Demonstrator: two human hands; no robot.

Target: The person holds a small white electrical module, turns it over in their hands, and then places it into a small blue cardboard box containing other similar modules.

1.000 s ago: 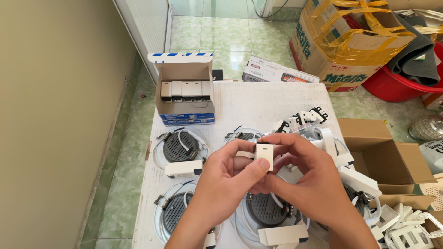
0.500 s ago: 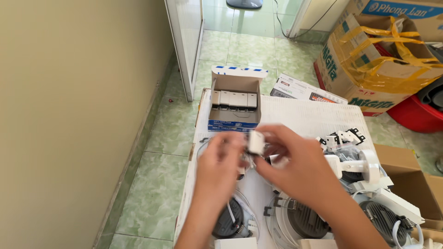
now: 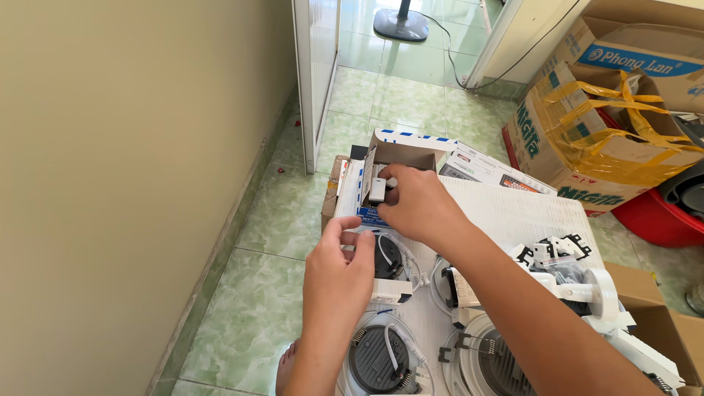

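- We see the small white module (image 3: 378,189) just above the middle of the frame, pinched between the thumb and fingertips of the right hand (image 3: 418,205).
- Its long axis stands nearly upright in the frame, one short end toward the top and the other toward the bottom; which face is turned to us we cannot tell.
- It sits at the mouth of the small open carton (image 3: 396,158), whose blue-and-white flap is folded up at the far side; whether it touches the carton's wall is unclear.
- The carton stands at the far edge of the white board (image 3: 513,213), just beside a flat printed box (image 3: 488,170) to its right.
- To the left of the carton, bare green floor tiles (image 3: 271,220) run along the beige wall (image 3: 110,183), leaving open room on that side.
- To the right, the room is tighter: loose white clips (image 3: 557,249) and a white bracket (image 3: 594,290) crowd the board, with taped cardboard boxes (image 3: 601,139) beyond them.
- The right forearm comes in from the lower right and reaches up and left, wrist fairly straight, fingers curled over the module.
- The left hand (image 3: 339,275) rises from the bottom centre, fingers loosely curled and holding nothing, its fingertips just below the carton's near edge.
- Below both hands lie round downlights (image 3: 378,356) with dark backs and white wires.
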